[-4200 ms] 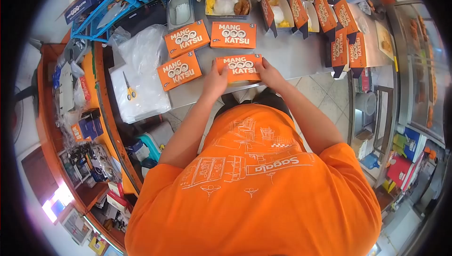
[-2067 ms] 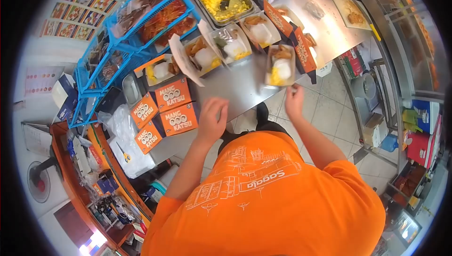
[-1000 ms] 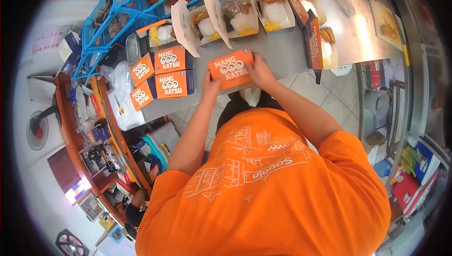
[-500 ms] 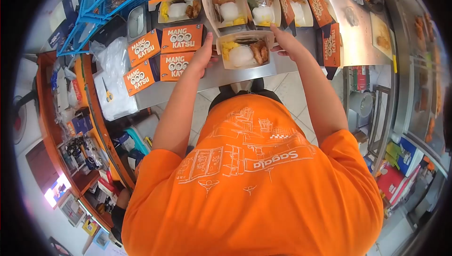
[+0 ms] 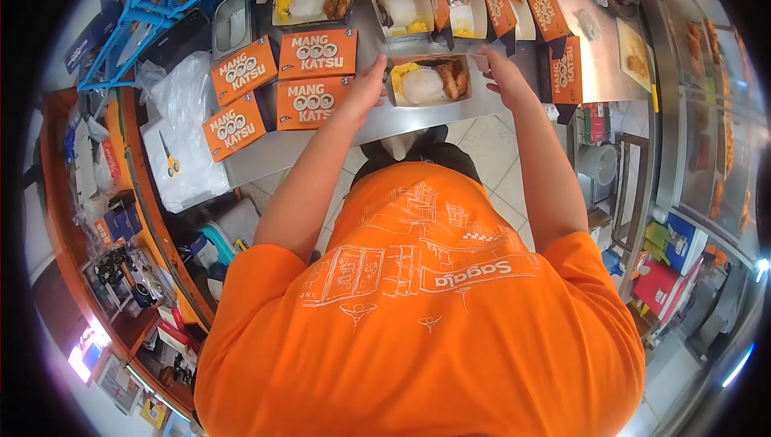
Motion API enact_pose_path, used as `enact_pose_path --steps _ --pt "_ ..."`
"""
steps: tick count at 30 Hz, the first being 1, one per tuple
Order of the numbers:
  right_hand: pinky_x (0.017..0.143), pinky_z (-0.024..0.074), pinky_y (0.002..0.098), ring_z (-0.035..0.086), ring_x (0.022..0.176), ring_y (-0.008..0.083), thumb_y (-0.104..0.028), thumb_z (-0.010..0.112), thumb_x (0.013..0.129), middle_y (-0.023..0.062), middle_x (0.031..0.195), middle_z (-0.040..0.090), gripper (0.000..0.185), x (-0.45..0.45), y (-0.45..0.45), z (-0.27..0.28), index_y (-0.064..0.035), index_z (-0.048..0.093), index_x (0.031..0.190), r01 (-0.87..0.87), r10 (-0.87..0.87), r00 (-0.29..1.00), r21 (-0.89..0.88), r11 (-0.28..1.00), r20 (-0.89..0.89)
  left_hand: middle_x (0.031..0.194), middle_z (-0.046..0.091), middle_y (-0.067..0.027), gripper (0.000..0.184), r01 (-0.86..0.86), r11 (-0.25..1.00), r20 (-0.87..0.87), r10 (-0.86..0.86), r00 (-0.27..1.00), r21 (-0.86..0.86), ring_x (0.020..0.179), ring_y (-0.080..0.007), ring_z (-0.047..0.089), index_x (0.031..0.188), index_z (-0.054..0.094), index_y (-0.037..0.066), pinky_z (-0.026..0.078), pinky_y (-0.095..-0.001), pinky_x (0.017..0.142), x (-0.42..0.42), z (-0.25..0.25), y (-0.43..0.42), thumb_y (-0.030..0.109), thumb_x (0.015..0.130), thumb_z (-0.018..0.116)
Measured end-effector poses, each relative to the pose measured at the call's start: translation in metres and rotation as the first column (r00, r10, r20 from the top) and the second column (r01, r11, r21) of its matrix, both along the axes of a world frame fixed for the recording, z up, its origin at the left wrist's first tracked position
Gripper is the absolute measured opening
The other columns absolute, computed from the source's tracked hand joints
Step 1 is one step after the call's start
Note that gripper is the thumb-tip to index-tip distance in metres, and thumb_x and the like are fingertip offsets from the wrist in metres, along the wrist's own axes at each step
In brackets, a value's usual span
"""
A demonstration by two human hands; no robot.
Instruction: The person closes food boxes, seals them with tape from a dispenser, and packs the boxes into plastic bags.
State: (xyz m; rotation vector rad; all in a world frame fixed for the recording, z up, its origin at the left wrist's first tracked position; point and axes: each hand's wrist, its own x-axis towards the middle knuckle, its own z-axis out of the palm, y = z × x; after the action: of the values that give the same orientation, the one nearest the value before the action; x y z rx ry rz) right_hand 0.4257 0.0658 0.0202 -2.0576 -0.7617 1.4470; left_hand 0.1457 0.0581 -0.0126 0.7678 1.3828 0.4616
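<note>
An open meal box (image 5: 431, 83) with white rice, yellow pieces and browned fried strips sits near the counter's front edge, between my hands. My left hand (image 5: 368, 93) is open beside the box's left wall, thumb pointing away from me; whether it touches the wall I cannot tell. To the right, my right hand (image 5: 507, 79) is open with fingers spread, a small gap from the box. Behind stands another open box (image 5: 400, 7) of rice and fried pieces. Closed orange printed boxes (image 5: 316, 102) are stacked left of my left hand.
Several open boxes with raised orange lids (image 5: 548, 7) line the back of the steel counter (image 5: 393, 124). Scissors (image 5: 170, 156) lie on white plastic bags at left. Blue baskets (image 5: 161, 3) and a metal tray (image 5: 231, 26) are behind; a glass case (image 5: 703, 100) stands at right.
My right hand has come away from the box, which sits flatter on the counter. An orange lid panel behind it now shows its printed side. The whole view has shifted slightly.
</note>
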Motion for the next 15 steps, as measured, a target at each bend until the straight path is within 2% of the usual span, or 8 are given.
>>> enact_pose_path --steps 3,4,6,7,8,10,13,15 --pt "0.093 0.0433 0.0353 0.054 0.111 0.0207 -0.029 0.061 0.089 0.0064 0.126 0.058 0.047 0.015 -0.005 -0.026 -0.0089 0.055 0.131 -0.203 0.199 0.966 -0.008 0.979 -0.165 0.136 0.055 -0.0155 0.077 0.046 0.998 -0.037 -0.047 0.998 -0.044 0.111 -0.0283 0.059 0.140 0.048 0.003 0.048 -0.0396 0.090 0.003 -0.001 -0.002 0.064 0.093 0.049" --pt "0.088 0.0463 0.0327 0.058 0.104 0.0204 -0.016 0.063 0.085 0.0082 0.120 0.061 0.050 0.008 -0.007 -0.023 -0.0078 0.052 0.133 -0.141 0.131 0.960 -0.024 0.990 -0.248 0.136 0.055 -0.0155 0.077 0.048 0.999 -0.025 -0.048 0.999 -0.025 0.111 -0.0283 0.059 0.140 0.048 0.003 0.048 -0.0396 0.090 0.004 -0.014 -0.002 0.064 0.093 0.049" --pt "0.081 0.0485 0.0316 0.060 0.095 0.0198 -0.010 0.062 0.084 0.0101 0.111 0.063 0.052 0.007 -0.011 -0.051 -0.0076 0.050 0.134 -0.069 0.067 0.963 -0.001 0.998 -0.260 0.125 0.064 -0.0172 0.069 0.313 0.914 -0.290 -0.236 0.928 0.257 0.111 -0.0285 0.062 0.134 0.053 0.001 0.048 -0.0382 0.093 0.004 -0.055 0.001 0.055 0.090 0.059" --pt "0.077 0.0488 0.0326 0.060 0.089 0.0196 -0.006 0.062 0.083 0.0116 0.106 0.063 0.053 0.007 -0.012 -0.068 -0.0073 0.048 0.134 -0.041 0.046 0.970 0.026 0.999 -0.239 0.120 0.066 -0.0171 0.064 0.300 0.908 -0.292 -0.214 0.932 0.291 0.111 -0.0275 0.063 0.131 0.055 0.000 0.048 -0.0369 0.094 0.008 -0.053 -0.001 0.048 0.089 0.063" --pt "0.065 0.0485 0.0317 0.057 0.077 0.0156 -0.010 0.064 0.082 0.0081 0.091 0.060 0.051 0.003 -0.013 -0.074 -0.0041 0.048 0.130 -0.047 0.060 0.977 0.069 0.997 -0.205 0.115 0.069 -0.0170 0.058 0.286 0.902 -0.295 -0.192 0.936 0.324 0.110 -0.0266 0.064 0.128 0.056 -0.002 0.047 -0.0356 0.095 0.011 -0.050 -0.009 0.040 0.089 0.067" --pt "0.076 0.0511 0.0343 0.062 0.088 0.0197 -0.028 0.064 0.088 0.0130 0.098 0.065 0.056 -0.003 -0.009 -0.102 0.0000 0.046 0.134 0.000 0.025 0.985 0.148 0.989 -0.168 0.117 0.068 -0.0152 0.050 0.062 0.926 -0.071 -0.039 0.997 0.371 0.109 -0.0255 0.065 0.125 0.056 -0.003 0.048 -0.0350 0.093 0.018 -0.067 -0.019 0.028 0.089 0.069" --pt "0.087 0.0505 0.0361 0.064 0.101 0.0255 -0.037 0.061 0.090 0.0182 0.111 0.067 0.063 -0.018 -0.013 -0.081 0.0027 0.046 0.137 -0.099 0.093 0.995 0.222 0.970 0.037 0.123 0.063 -0.0143 0.057 -0.014 0.944 -0.049 0.032 0.998 0.331 0.111 -0.0221 0.062 0.129 0.053 -0.004 0.048 -0.0340 0.094 0.025 -0.049 -0.024 0.024 0.085 0.074" --pt "0.093 0.0488 0.0373 0.064 0.110 0.0300 -0.042 0.060 0.091 0.0207 0.119 0.066 0.064 -0.015 -0.012 -0.077 0.0039 0.051 0.134 -0.314 0.287 0.937 0.119 0.942 0.199 0.123 0.062 -0.0149 0.058 -0.126 0.975 -0.024 0.132 0.991 0.183 0.111 -0.0220 0.061 0.129 0.051 -0.005 0.047 -0.0336 0.095 0.029 -0.041 -0.024 0.021 0.083 0.074"
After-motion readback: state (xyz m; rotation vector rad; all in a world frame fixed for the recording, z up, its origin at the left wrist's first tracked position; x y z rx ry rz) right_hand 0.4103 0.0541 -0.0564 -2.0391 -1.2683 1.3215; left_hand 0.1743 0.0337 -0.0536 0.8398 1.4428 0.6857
